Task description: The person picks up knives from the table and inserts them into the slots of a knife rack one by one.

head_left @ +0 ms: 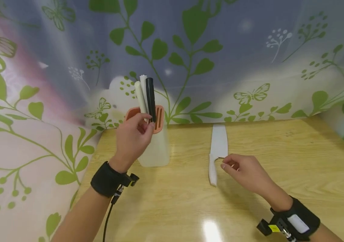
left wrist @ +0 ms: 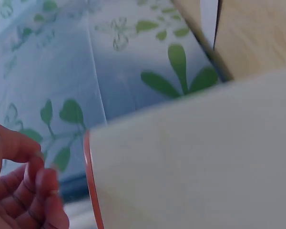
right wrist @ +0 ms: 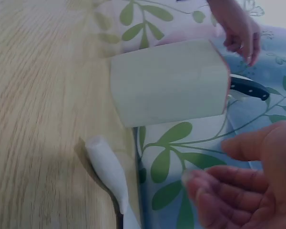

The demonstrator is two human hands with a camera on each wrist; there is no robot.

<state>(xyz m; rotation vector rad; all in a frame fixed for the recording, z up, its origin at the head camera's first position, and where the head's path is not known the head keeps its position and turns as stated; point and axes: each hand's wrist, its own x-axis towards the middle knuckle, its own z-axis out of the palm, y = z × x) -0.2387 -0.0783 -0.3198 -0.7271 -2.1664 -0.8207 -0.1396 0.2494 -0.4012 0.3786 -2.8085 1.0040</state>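
Observation:
A cream knife block [head_left: 155,151] with an orange slotted top [head_left: 159,117] stands on the table, holding a black-handled knife [head_left: 150,97] and a couple of white-handled ones [head_left: 142,89]. My left hand [head_left: 133,136] hovers at the front of that top, fingers loosely bent and nothing between them; the right wrist view shows a gap between this hand and the block. A cleaver [head_left: 219,139] with a white handle [head_left: 212,169] lies flat to the right of the block. Beside its handle hangs my right hand [head_left: 247,171], fingers loosely curled around nothing.
The wooden table [head_left: 184,201] ends at the back against a curtain [head_left: 196,74] printed with leaves and butterflies, which also hangs along the left side. Each wrist wears a black strap [head_left: 106,179] with a small camera, and a cable trails from the left one.

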